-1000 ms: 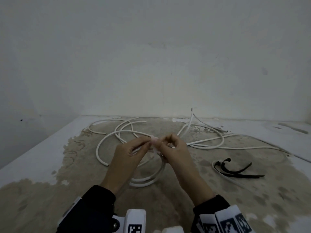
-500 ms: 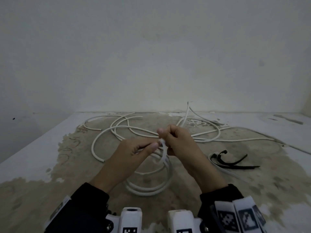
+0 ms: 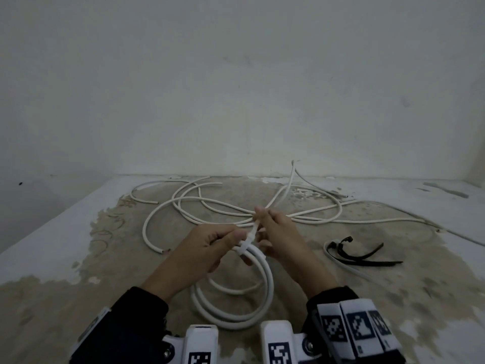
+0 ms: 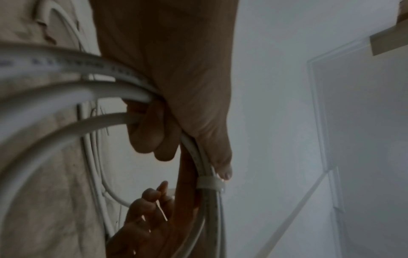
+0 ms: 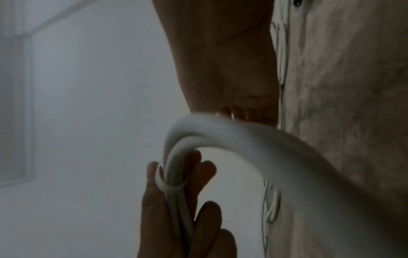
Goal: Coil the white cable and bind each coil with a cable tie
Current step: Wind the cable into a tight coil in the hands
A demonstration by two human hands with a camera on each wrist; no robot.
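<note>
The left hand (image 3: 207, 248) grips the coil (image 3: 236, 306) to keep its 3 turns bunched while the right hand (image 3: 278, 232) pinches the white cable tie (image 3: 250, 236) tail, cinching it.

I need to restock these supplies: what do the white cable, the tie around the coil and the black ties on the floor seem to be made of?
White round cable: apparently a smooth, matte plastic jacket, bending without kinks, with printed lettering.
White flat cable tie: thin, flexible strap, probably nylon; cinched around the coil.
Black cable ties: slim springy strips, likely the same plastic.
</note>
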